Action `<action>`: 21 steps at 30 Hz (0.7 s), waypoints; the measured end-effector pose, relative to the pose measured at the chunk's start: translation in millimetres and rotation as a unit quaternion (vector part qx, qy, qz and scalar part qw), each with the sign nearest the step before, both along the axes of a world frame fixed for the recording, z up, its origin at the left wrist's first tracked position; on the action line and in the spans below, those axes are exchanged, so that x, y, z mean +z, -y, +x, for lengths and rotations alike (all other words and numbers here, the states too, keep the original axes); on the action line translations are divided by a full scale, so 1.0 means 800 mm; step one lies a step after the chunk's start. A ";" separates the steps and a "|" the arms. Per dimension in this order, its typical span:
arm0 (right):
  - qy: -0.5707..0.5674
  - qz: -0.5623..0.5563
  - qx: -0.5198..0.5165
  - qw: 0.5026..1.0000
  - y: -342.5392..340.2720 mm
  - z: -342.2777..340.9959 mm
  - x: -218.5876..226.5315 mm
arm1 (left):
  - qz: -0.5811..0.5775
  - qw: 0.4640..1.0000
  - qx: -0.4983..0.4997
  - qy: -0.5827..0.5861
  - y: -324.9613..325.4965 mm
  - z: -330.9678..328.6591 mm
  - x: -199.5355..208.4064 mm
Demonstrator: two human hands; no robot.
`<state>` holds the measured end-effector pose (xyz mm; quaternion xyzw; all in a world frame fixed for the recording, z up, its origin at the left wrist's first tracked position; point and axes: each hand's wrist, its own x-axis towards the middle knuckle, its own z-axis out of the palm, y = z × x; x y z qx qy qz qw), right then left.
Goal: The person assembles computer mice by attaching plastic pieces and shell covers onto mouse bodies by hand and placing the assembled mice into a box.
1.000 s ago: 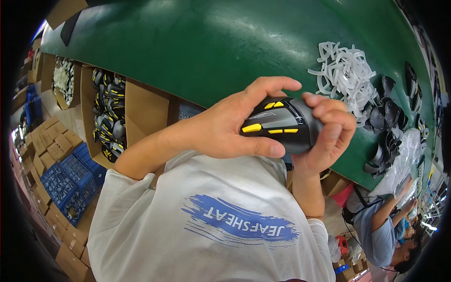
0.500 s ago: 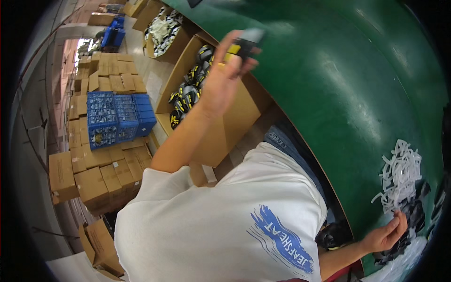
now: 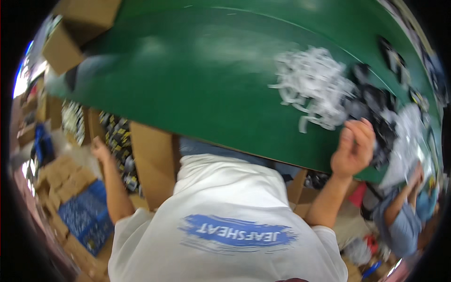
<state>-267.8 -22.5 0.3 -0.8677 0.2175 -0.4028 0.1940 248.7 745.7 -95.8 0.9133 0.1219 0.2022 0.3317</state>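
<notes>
My left hand (image 3: 99, 151) is stretched out to the left, beside a cardboard box (image 3: 152, 157) packed with black, grey and yellow pieces (image 3: 120, 141). It looks empty with its fingers apart, though small and a little blurred. My right hand (image 3: 353, 148) hovers over the near edge of the green table (image 3: 202, 94), fingers loosely bent and apart, with nothing visible in them. Just beyond it lie a heap of white curved strips (image 3: 314, 84) and a pile of dark, shiny pieces (image 3: 373, 105). Whether the right fingertips touch the dark pile, I cannot tell.
Clear plastic bags (image 3: 404, 141) lie at the table's right end, near another person (image 3: 399, 216) in blue. An open carton (image 3: 63, 47) stands at the far left. Blue crates (image 3: 84, 216) and stacked cartons (image 3: 63, 178) are on the left floor.
My left hand has moved off the table towards the box; the black-and-yellow piece it held no longer shows in it. My right hand has lifted slightly from the piles. The view has turned.
</notes>
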 end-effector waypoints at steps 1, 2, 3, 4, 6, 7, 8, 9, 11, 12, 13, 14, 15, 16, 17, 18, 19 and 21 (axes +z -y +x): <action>-0.018 0.004 -0.009 1.000 -0.007 -0.004 0.005 | 0.089 0.993 0.030 0.068 0.039 0.005 -0.010; -0.018 0.018 -0.024 0.999 -0.010 -0.012 0.004 | 0.115 0.992 0.029 0.037 0.055 0.029 0.018; -0.053 0.005 -0.051 0.997 -0.022 -0.025 0.013 | 0.138 0.982 -0.040 0.124 0.141 0.025 0.003; -0.072 -0.001 -0.063 0.995 -0.027 -0.034 0.013 | 0.124 0.970 -0.090 0.186 0.191 0.038 0.026; -0.111 -0.007 -0.086 0.990 -0.040 -0.037 0.012 | 0.099 0.944 -0.221 0.224 0.357 -0.008 0.086; -0.120 -0.003 -0.096 0.988 -0.043 -0.032 0.014 | 0.100 0.931 -0.258 0.238 0.415 -0.026 0.114; -0.129 -0.022 -0.087 0.988 -0.040 -0.029 0.011 | 0.088 0.926 -0.266 0.252 0.456 -0.034 0.126; -0.133 -0.008 -0.071 0.989 -0.037 -0.025 0.006 | 0.082 0.877 -0.370 0.296 0.495 -0.040 0.133; -0.116 0.002 -0.041 0.992 -0.028 -0.020 0.001 | 0.094 0.782 -0.518 0.333 0.581 -0.069 0.147; -0.112 -0.008 -0.059 0.992 -0.025 -0.021 0.000 | 0.112 0.749 -0.562 0.334 0.628 -0.092 0.150; -0.115 -0.002 -0.047 0.992 -0.025 -0.022 -0.001 | 0.072 0.719 -0.614 0.318 0.676 -0.113 0.150; -0.118 0.007 -0.035 0.992 -0.024 -0.023 0.000 | 0.073 0.699 -0.649 0.293 0.722 -0.137 0.153; -0.115 0.001 -0.044 0.992 -0.025 -0.022 0.002 | 0.039 0.666 -0.699 0.257 0.769 -0.157 0.153; -0.111 0.012 -0.039 0.993 -0.025 -0.021 0.008 | 0.026 0.639 -0.734 0.229 0.819 -0.180 0.162; -0.108 0.023 -0.027 0.994 -0.024 -0.019 0.013 | 0.007 0.613 -0.764 0.199 0.867 -0.208 0.173; -0.128 0.036 -0.033 0.991 -0.025 -0.019 0.021 | -0.014 0.586 -0.793 0.166 0.915 -0.235 0.178; -0.127 0.035 -0.033 0.991 -0.025 -0.020 0.020 | -0.044 0.544 -0.829 0.121 0.967 -0.255 0.176; -0.122 0.038 -0.047 0.991 -0.022 -0.025 0.012 | -0.074 0.484 -0.871 0.033 1.060 -0.312 0.181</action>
